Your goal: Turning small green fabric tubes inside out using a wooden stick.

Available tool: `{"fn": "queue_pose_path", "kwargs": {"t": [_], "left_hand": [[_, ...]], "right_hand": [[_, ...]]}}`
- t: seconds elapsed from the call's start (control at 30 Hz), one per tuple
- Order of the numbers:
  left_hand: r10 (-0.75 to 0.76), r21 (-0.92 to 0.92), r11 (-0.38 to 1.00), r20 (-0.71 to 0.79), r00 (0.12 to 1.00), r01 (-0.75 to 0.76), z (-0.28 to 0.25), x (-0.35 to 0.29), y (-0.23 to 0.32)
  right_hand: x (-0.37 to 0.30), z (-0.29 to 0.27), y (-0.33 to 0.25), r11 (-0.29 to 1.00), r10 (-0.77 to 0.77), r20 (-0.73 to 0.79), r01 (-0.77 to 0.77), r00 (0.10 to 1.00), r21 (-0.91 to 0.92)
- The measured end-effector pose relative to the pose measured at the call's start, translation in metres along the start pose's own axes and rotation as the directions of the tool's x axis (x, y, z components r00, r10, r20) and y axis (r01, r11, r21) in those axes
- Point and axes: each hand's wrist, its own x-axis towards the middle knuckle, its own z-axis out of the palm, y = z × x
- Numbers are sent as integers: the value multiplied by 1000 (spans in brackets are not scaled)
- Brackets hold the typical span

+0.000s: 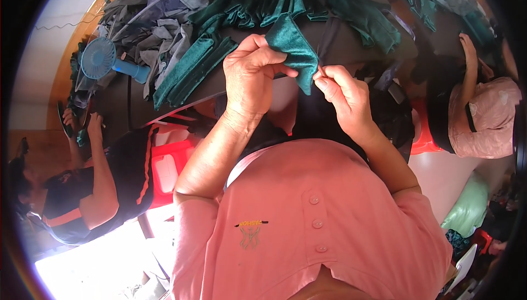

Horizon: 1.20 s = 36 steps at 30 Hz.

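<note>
In the head view, the dark surface (211,83) carries green velvet strips (189,69), a heap of grey cloth pieces (164,34) and a blue handheld fan (99,58). Co-workers sit left (96,195) and right; a red plastic stool (167,165) stands nearby. Above the surface's near edge, the left hand (250,72) pinches a folded green velvet piece (293,47); the right hand (348,97) pinches at its right edge, fingertips partly hiding the contact.

Dark worktable (213,77) — red plastic stools (177,156) along it, pale floor (433,172), white glare (93,270) lower left
</note>
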Motion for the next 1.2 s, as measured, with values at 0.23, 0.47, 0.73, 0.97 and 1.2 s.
{"fn": "queue_pose_path", "kwargs": {"t": [0.23, 0.47, 0.73, 0.97, 1.2], "left_hand": [[-84, -13, 996, 10, 996, 84, 12, -8, -9], [36, 479, 878, -77, 996, 5, 5, -10, 9], [-59, 351, 937, 147, 987, 3, 14, -15, 33], [-48, 354, 935, 141, 989, -5, 8, -21, 22], [-33, 299, 954, 162, 986, -17, 4, -21, 21]], "right_hand": [[3, 6, -10, 992, 13, -38, -8, 999, 125], [-4, -10, -1, 999, -54, 33, 54, 998, 4], [-14, -9, -2, 998, -55, 56, 55, 997, -11], [-24, -12, 4, 999, 8, 62, -11, 998, 33], [-31, -7, 10, 992, -67, 89, 57, 994, 115]]}}
